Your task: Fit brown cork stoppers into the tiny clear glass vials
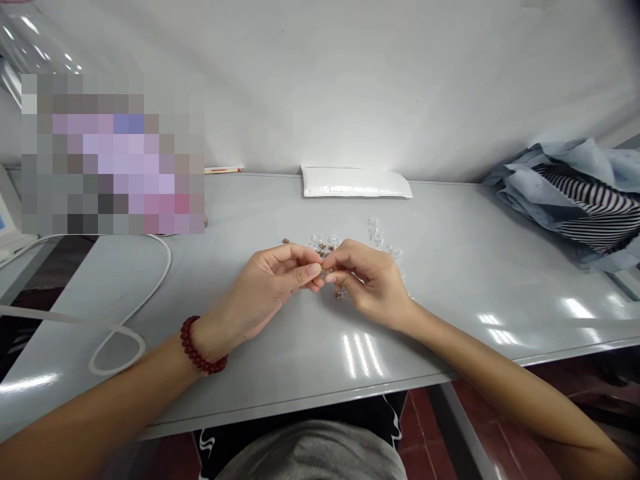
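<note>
Fingertip to fingertip, my left hand (280, 277) and my right hand (370, 281) meet over the middle of the grey table. Both are closed in a pinch on a small clear plastic piece (326, 273), mostly covered by the fingers. Its exact kind is too small to make out. Just beyond the fingers lie several clear ring-like pieces (317, 239) and small brown bits (286, 241). One brown bit (339, 294) lies below the right fingers. More clear pieces (376, 231) are scattered behind and beside my right hand.
A white padded packet (356, 183) lies against the wall at the table's back. Bluish cloth with a striped part (590, 200) is heaped at the right. A white cable (167, 267) loops over the left side, near a blurred-out patch. A pencil-like stick (223, 171) lies at the back.
</note>
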### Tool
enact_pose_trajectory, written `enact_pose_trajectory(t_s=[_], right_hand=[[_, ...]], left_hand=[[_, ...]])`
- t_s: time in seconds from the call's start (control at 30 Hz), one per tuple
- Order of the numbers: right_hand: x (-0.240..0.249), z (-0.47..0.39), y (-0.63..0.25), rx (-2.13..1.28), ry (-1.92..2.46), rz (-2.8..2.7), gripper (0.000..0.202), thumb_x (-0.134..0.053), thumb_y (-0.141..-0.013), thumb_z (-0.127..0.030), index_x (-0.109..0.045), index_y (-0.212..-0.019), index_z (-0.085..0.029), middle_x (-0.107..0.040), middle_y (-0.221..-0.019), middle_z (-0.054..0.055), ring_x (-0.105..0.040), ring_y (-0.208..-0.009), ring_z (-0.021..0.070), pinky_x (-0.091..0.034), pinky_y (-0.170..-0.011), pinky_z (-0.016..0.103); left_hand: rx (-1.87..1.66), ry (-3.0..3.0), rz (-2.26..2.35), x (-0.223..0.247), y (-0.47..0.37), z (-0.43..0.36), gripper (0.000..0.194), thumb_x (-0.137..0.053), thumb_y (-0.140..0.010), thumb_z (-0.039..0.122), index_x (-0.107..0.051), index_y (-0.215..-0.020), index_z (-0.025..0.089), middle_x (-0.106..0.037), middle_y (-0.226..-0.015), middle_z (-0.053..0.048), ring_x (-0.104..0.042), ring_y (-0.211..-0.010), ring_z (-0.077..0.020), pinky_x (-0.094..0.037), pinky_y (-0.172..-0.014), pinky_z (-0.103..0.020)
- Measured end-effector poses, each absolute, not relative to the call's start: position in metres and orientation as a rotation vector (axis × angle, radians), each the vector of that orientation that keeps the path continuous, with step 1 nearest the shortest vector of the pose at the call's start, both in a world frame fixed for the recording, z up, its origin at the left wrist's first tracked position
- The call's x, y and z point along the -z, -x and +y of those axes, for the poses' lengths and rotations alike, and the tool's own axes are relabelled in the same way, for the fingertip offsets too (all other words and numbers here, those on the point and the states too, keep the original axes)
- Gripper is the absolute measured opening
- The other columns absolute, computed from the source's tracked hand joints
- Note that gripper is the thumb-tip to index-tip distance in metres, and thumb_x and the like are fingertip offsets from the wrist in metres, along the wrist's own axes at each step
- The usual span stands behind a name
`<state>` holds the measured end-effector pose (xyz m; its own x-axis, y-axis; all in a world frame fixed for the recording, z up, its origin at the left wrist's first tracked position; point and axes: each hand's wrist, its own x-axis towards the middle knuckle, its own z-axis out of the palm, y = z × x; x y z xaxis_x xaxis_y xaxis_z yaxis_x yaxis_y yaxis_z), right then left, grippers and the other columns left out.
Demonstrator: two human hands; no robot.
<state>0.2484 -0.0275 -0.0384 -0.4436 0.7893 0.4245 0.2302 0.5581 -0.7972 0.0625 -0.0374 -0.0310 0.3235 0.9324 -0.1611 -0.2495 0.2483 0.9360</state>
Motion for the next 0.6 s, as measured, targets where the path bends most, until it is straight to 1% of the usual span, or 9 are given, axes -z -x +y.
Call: enact_pose_trajectory(t_s=[0.07, 0.17, 0.23, 0.33, 0.4, 0.47, 0.53, 0.6], right_hand=[[0.036, -0.024, -0.249, -0.783, 0.815, -2.014, 0.011, -0.058, -0.090, -0.010, -0.066, -0.087, -0.018, -0.063, -0.078, 0.001, -0.059, -0.068, 0.0119, -0.050, -0.064, 0.028], [0.036, -0.014, -0.255, -0.634, 0.872, -2.082, 0.006, -0.061, -0.091, -0.016, -0.066, -0.088, -0.018, -0.066, -0.079, 0.001, -0.059, -0.069, 0.0127, -0.048, -0.065, 0.028], [0.039, -0.004, -0.263, -0.492, 0.959, -2.137, 0.006, -0.060, -0.091, -0.017, -0.066, -0.089, -0.017, -0.067, -0.081, 0.003, -0.058, -0.069, 0.0140, -0.046, -0.065, 0.029], [0.047, 0.010, -0.274, -0.366, 1.122, -2.232, 0.010, -0.056, -0.090, -0.015, -0.065, -0.087, -0.016, -0.066, -0.080, 0.006, -0.057, -0.076, 0.0183, -0.044, -0.068, 0.032], [0.050, 0.017, -0.278, -0.361, 1.194, -2.290, 0.012, -0.054, -0.091, -0.016, -0.066, -0.087, -0.016, -0.067, -0.079, 0.007, -0.057, -0.081, 0.0209, -0.044, -0.073, 0.035], [0.051, 0.021, -0.281, -0.404, 1.212, -2.339, 0.014, -0.053, -0.092, -0.019, -0.067, -0.088, -0.015, -0.068, -0.082, 0.008, -0.057, -0.084, 0.0216, -0.045, -0.076, 0.036], [0.048, 0.024, -0.284, -0.454, 1.195, -2.348, 0.017, -0.051, -0.093, -0.020, -0.068, -0.090, -0.016, -0.070, -0.086, 0.007, -0.059, -0.085, 0.0212, -0.046, -0.078, 0.036], [0.042, 0.026, -0.290, -0.492, 1.186, -2.306, 0.019, -0.051, -0.092, -0.018, -0.070, -0.091, -0.017, -0.071, -0.089, 0.007, -0.061, -0.086, 0.0205, -0.046, -0.076, 0.036]], left_hand=[[-0.955, -1.083, 0.959, 0.028, -0.058, -0.035, 0.009, -0.074, -0.080, 0.028, -0.071, -0.081, 0.019, -0.066, -0.072, 0.001, -0.061, -0.069, -0.0115, -0.050, -0.070, -0.026], [-0.897, -1.335, 1.209, 0.023, -0.043, -0.025, 0.019, -0.069, -0.082, 0.037, -0.072, -0.090, 0.020, -0.068, -0.071, -0.001, -0.063, -0.070, -0.0165, -0.050, -0.067, -0.030], [-0.861, -1.541, 1.427, 0.023, -0.033, -0.017, 0.020, -0.065, -0.084, 0.037, -0.072, -0.093, 0.021, -0.072, -0.081, -0.004, -0.065, -0.076, -0.0202, -0.050, -0.070, -0.033], [-0.719, -1.936, 1.647, 0.028, -0.025, -0.007, 0.019, -0.059, -0.083, 0.032, -0.073, -0.090, 0.020, -0.074, -0.097, -0.005, -0.062, -0.089, -0.0246, -0.049, -0.083, -0.039], [-0.615, -2.085, 1.692, 0.033, -0.026, -0.004, 0.023, -0.056, -0.083, 0.032, -0.074, -0.093, 0.020, -0.073, -0.101, -0.006, -0.060, -0.097, -0.0273, -0.048, -0.087, -0.041], [-0.583, -2.144, 1.703, 0.038, -0.028, -0.002, 0.029, -0.053, -0.085, 0.033, -0.073, -0.101, 0.019, -0.072, -0.105, -0.008, -0.057, -0.104, -0.0288, -0.048, -0.089, -0.041], [-0.591, -2.171, 1.706, 0.042, -0.029, 0.000, 0.033, -0.051, -0.086, 0.034, -0.072, -0.107, 0.018, -0.071, -0.107, -0.010, -0.056, -0.106, -0.0297, -0.047, -0.089, -0.041], [-0.609, -2.175, 1.692, 0.046, -0.028, 0.002, 0.035, -0.051, -0.087, 0.036, -0.072, -0.108, 0.018, -0.070, -0.106, -0.011, -0.056, -0.105, -0.0301, -0.045, -0.090, -0.042]])
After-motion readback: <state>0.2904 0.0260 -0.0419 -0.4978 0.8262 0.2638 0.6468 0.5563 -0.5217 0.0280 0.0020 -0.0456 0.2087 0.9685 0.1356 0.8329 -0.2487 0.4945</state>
